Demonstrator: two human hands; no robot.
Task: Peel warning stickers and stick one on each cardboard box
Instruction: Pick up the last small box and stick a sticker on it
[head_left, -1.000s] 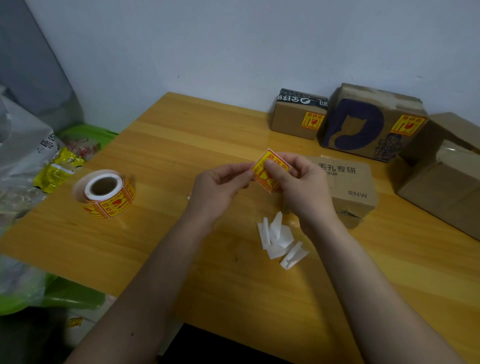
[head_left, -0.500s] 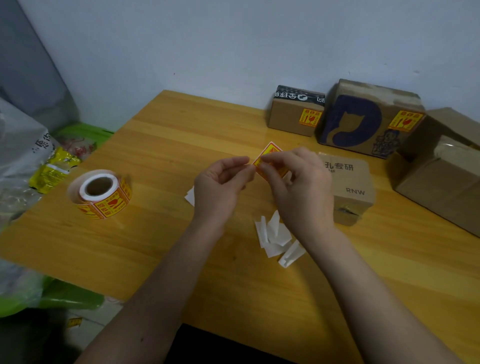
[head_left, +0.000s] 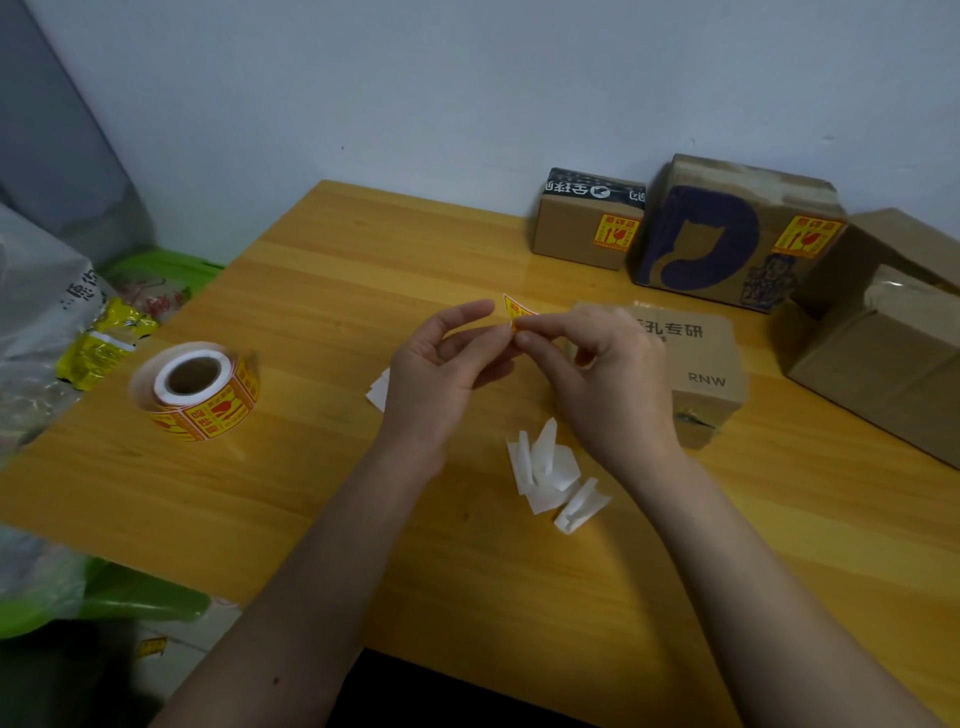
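Both hands (head_left: 441, 374) (head_left: 602, 374) pinch the sticker (head_left: 517, 310) at frame centre; best peel slowly, keeping the grip off the adhesive.

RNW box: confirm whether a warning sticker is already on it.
No: the RNW box shows only bare cardboard and print; the sticker is in the hands.

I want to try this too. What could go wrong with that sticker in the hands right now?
The sticker is bent between the right hand and left hand, so it might fold and stick to itself or to fingers. The RNW box lies partly behind the right hand, so it might go on crooked.
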